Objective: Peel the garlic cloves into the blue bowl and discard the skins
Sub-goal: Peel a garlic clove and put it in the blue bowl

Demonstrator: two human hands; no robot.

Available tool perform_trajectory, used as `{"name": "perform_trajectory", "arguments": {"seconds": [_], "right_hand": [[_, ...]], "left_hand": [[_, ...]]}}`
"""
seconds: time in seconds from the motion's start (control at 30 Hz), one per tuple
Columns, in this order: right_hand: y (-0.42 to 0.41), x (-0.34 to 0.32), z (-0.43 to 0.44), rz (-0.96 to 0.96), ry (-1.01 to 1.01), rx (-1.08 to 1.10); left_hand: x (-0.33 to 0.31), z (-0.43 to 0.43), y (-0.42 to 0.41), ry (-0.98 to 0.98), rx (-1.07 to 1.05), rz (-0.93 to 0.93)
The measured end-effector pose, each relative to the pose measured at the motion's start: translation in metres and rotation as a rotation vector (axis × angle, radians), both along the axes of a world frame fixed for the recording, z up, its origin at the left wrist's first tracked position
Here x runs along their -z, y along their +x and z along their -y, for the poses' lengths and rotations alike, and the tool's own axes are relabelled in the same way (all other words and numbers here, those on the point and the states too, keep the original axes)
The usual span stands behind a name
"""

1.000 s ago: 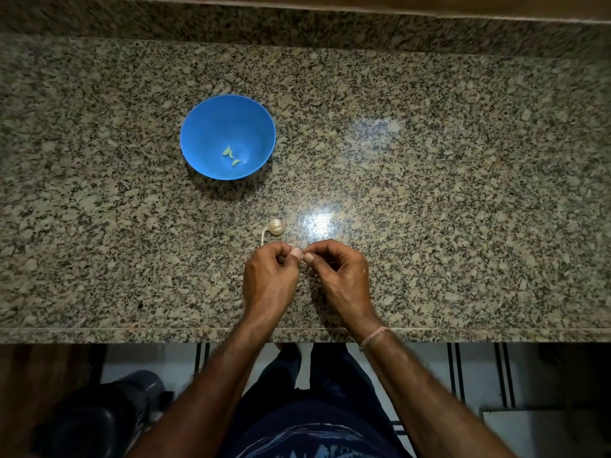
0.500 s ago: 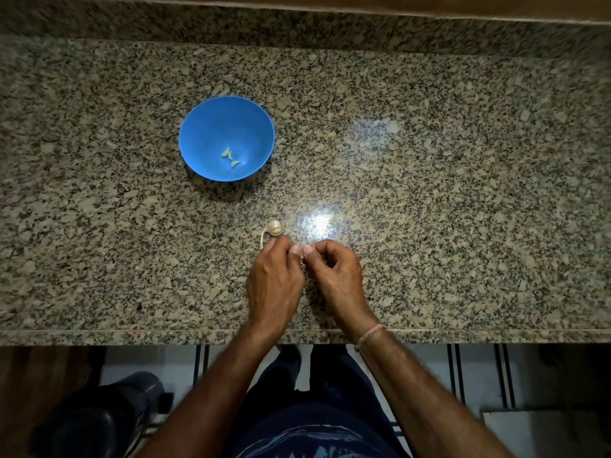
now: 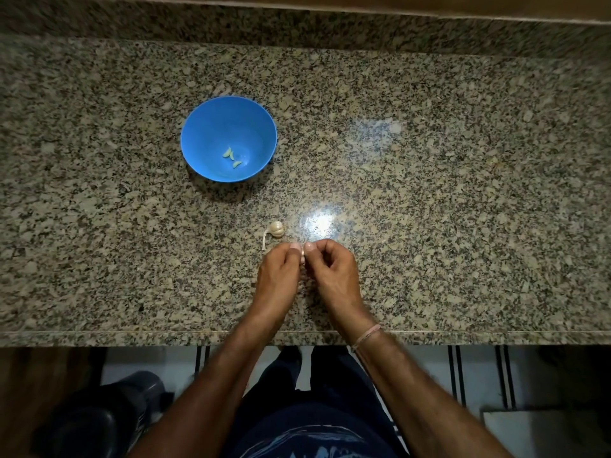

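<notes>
I'm seeing the counter (image 3: pixel 463 193) showing a speckled beige, grey and black granite pattern. At eleven o'clock the bowl (image 3: pixel 211 127) is showing plain bright blue, with pale yellow-green peeled cloves (image 3: pixel 228 153) inside. The garlic bulb (image 3: pixel 276 229) and the pinched clove (image 3: pixel 303 258) are looking off-white. At five o'clock a wrist band (image 3: pixel 367 335) is showing pinkish.

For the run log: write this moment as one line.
step: peeling | left hand: pinches clove | right hand: pinches clove | blue bowl: peeled cloves inside | garlic bulb: on counter

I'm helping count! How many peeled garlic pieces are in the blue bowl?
3 peeled cloves in the blue bowl: two touching at its bottom, one just beside them. None seems hidden.
</notes>
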State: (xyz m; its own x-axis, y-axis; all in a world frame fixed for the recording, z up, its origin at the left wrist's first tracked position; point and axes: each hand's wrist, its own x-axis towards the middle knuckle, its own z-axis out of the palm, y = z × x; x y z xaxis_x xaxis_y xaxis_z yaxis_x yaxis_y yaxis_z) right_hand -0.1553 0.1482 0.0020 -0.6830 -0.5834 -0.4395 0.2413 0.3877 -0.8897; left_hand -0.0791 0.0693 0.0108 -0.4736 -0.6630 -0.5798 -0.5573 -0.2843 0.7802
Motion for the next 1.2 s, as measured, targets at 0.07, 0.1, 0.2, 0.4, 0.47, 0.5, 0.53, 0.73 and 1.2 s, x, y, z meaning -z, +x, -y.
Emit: {"name": "perform_trajectory", "arguments": {"seconds": [0.07,0.1,0.2,0.4,0.47,0.5,0.53,0.73,1.2], "right_hand": [[-0.002,0.0,0.0,-0.15,-0.035,-0.027],[-0.003,0.0,0.0,-0.192,-0.043,-0.044],[-0.003,0.0,0.002,-0.178,-0.009,-0.038],[-0.006,0.001,0.001,0.4,-0.061,0.187],[-0.009,-0.001,0.001,0.432,-0.06,0.2],[-0.009,-0.001,0.002,0.419,-0.056,0.196],[-0.009,0.0,0.002,0.393,-0.045,0.188],[-0.008,0.003,0.001,0.003,0.071,0.082],[-0.018,0.008,-0.01,-0.001,-0.093,-0.006]], "left_hand": [[-0.004,0.002,-0.002,0.315,-0.12,-0.058],[-0.005,0.003,-0.002,0.426,-0.175,-0.083],[0.0,0.0,0.001,0.228,-0.111,-0.005],[0.003,0.0,0.008,-0.328,0.089,0.021],[0.003,-0.001,0.01,-0.429,0.12,0.037],[0.004,-0.001,0.011,-0.485,0.128,0.037],[0.005,-0.002,0.012,-0.544,0.138,0.036],[0.0,0.0,0.012,-0.714,0.187,0.066],[0.006,0.006,0.016,-0.281,0.115,0.076]]}}
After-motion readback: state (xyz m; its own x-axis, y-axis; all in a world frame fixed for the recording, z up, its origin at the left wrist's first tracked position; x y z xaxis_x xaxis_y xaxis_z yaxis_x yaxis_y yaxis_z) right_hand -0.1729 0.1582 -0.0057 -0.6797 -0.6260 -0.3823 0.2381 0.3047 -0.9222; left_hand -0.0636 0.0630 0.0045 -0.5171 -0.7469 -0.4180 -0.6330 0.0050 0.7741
